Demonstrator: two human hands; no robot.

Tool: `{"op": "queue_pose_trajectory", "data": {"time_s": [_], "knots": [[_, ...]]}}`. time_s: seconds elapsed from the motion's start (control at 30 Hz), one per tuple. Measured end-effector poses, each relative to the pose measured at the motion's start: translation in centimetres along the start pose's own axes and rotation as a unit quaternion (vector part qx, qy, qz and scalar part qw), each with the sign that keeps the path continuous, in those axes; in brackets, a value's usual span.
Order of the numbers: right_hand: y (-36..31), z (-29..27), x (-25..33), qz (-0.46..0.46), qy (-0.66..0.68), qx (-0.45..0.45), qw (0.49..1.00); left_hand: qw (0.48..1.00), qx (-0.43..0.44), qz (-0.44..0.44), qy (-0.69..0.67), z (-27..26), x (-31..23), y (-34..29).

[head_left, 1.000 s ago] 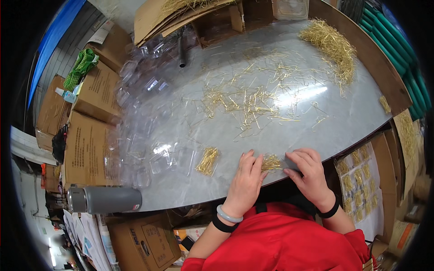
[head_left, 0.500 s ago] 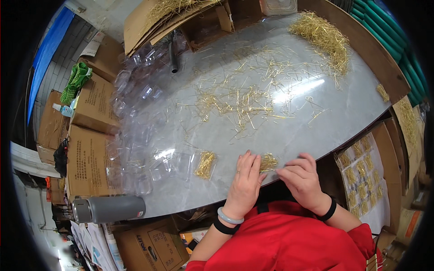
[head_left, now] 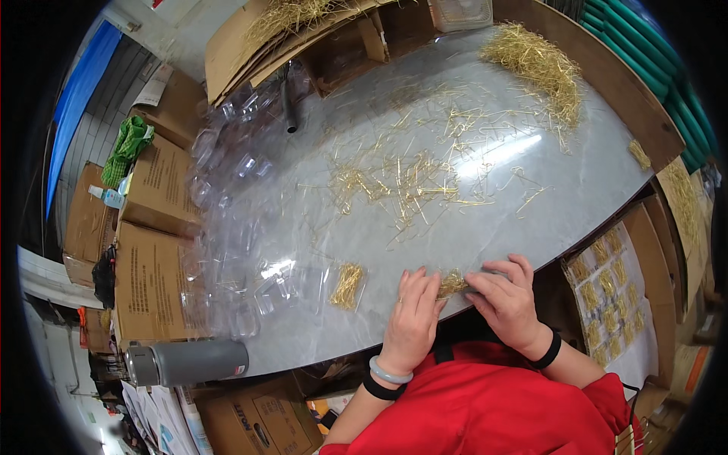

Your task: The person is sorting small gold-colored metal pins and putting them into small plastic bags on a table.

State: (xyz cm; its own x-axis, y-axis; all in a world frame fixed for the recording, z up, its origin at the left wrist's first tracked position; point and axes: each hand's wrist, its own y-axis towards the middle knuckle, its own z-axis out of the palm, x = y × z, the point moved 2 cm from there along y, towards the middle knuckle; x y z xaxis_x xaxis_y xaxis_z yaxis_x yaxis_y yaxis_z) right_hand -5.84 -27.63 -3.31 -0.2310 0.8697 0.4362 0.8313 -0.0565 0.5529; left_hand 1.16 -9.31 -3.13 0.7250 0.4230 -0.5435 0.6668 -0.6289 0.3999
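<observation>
A small pack of gold wire hooks point(head_left: 452, 283), seemingly in a clear plastic case, sits between my hands at the table's near edge. My left hand point(head_left: 412, 312) is closed against its left side, fingers pressed together. From the right, my right hand point(head_left: 506, 302) pinches the pack's other side with thumb and fingertips. Left of my left hand lies another clear case filled with gold hooks point(head_left: 347, 287). Loose gold wire hooks point(head_left: 409, 186) are scattered over the middle of the grey table point(head_left: 303, 334).
Clear plastic cases point(head_left: 235, 220) cover the table's left side, near a grey bottle point(head_left: 189, 362). A heap of gold hooks point(head_left: 535, 64) rises at the far right. An open carton point(head_left: 654, 280) holding rows of filled packs stands low at right. A dark tube point(head_left: 289, 106) lies at the back.
My right hand has moved in to the left, and its fingertips now meet the pack. The left hand stays at the pack's other side. The whole view has shifted slightly.
</observation>
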Motion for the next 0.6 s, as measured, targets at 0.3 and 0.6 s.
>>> {"op": "queue_pose_trajectory", "data": {"time_s": [0.3,0.6], "knots": [[1.7,-0.5,0.7,0.008,0.077,0.012,0.997,1.0,-0.008,0.015,-0.017,-0.4,-0.1,0.3],[4.0,0.0,-1.6,-0.026,0.046,0.06,0.997,1.0,0.004,0.023,-0.005,-0.5,-0.3,0.5]]}}
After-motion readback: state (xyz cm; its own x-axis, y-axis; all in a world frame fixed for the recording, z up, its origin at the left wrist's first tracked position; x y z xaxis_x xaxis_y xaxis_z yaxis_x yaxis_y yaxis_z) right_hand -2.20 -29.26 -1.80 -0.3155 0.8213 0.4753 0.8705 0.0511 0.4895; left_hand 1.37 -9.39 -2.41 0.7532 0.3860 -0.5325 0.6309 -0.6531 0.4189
